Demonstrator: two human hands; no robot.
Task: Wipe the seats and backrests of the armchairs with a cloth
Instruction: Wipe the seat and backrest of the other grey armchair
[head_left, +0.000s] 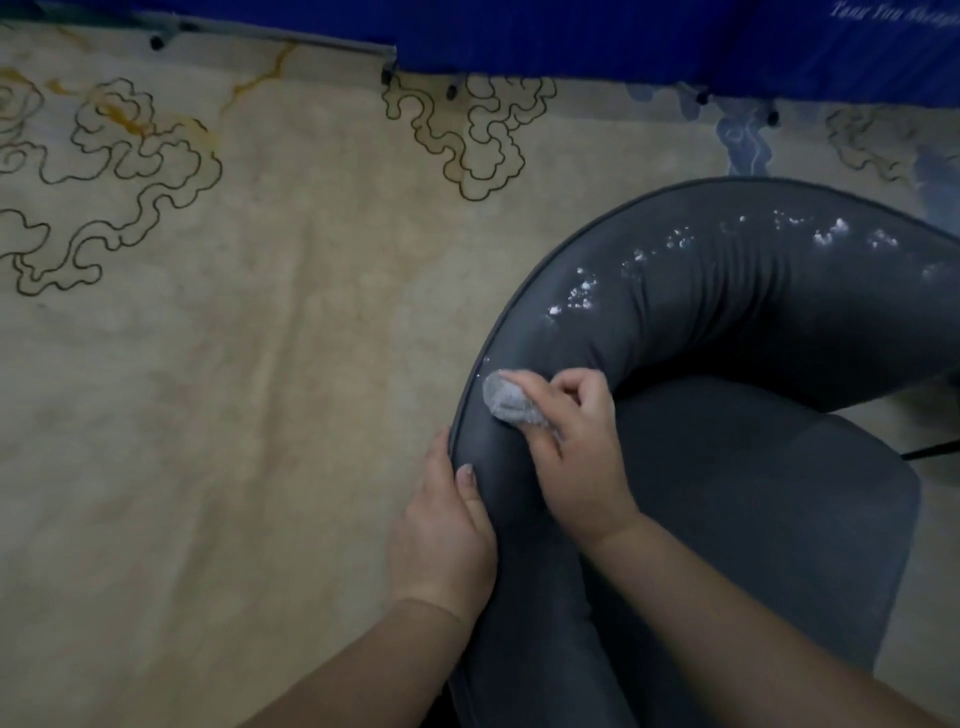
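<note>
Cream swirl-patterned carpet (260, 364) | right hand (576, 447) fingers pinch wadded cloth (501, 397) — left hand (447, 535) grips curved padded backrest (727, 291)

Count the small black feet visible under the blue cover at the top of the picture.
6. One at far left, two near the middle, one further right, two toward the right. The blue cover may hide more.

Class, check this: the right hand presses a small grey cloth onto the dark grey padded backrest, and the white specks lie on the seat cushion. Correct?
No. The head view shows the white specks on the dark grey padded backrest, beyond the small grey cloth under the right hand, not on the seat.
</note>
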